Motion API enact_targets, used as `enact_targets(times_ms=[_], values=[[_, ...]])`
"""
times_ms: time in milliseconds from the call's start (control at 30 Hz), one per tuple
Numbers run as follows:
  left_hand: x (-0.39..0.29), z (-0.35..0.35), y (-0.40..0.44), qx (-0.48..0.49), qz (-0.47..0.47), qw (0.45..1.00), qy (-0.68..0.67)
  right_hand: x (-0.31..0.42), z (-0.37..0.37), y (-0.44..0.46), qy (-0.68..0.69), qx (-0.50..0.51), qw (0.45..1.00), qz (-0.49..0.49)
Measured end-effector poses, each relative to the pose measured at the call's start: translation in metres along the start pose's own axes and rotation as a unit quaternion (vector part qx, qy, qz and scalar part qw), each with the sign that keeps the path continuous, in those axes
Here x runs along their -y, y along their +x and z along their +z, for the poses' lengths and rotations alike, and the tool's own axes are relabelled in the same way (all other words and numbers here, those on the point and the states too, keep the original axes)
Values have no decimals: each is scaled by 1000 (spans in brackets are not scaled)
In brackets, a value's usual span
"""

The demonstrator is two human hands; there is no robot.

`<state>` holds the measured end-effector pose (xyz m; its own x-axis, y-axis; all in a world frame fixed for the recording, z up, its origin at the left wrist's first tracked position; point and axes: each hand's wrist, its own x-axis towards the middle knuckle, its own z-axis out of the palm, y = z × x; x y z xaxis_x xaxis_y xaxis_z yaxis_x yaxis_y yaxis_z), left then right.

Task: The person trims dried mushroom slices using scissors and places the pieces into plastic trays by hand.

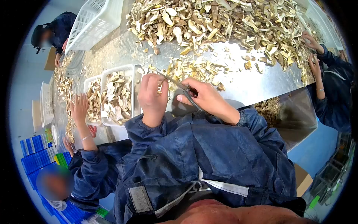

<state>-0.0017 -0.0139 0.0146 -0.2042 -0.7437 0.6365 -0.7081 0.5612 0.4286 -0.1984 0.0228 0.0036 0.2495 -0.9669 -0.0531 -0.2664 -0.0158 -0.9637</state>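
My right hand [209,98] grips a pair of scissors [174,81], fingers and thumb round the handles. The blades point up and left, toward my left hand [152,98]. That hand is closed in a pinch close to the blade tips; what sits between its fingers is mostly hidden. Just beyond both hands, small yellowish mushroom pieces [194,70] lie scattered on the metal table [238,84]. Left of my left hand stands a white tray [133,80] with sliced dried mushrooms [116,93] in it.
A large heap of dried mushroom slices [223,22] covers the far table. White crates [95,28] stand at both sides. A co-worker's hand [79,108] is by the trays at left; other people work far left and at right. An open bag [294,115] is below the table edge.
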Motion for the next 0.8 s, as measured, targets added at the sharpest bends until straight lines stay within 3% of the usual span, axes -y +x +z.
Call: enact_targets(times_ms=[67, 167, 300, 433, 800], values=[[-2, -2, 0, 3, -15, 1000, -10, -3, 3, 0, -2, -10, 1000, -12], [4, -8, -6, 52, -177, 976, -115, -2, 3, 1, 0, 0, 1000, -4], [15, -14, 0, 50, -302, 907, -289, 0, 4, 0, -23, 7, 1000, -9], [13, -31, 8, 148, -410, 817, -379, -1, 5, 0, -33, 11, 999, -15], [11, -26, -1, 131, -422, 790, -426, 5, 7, 0, -21, 19, 999, -18]])
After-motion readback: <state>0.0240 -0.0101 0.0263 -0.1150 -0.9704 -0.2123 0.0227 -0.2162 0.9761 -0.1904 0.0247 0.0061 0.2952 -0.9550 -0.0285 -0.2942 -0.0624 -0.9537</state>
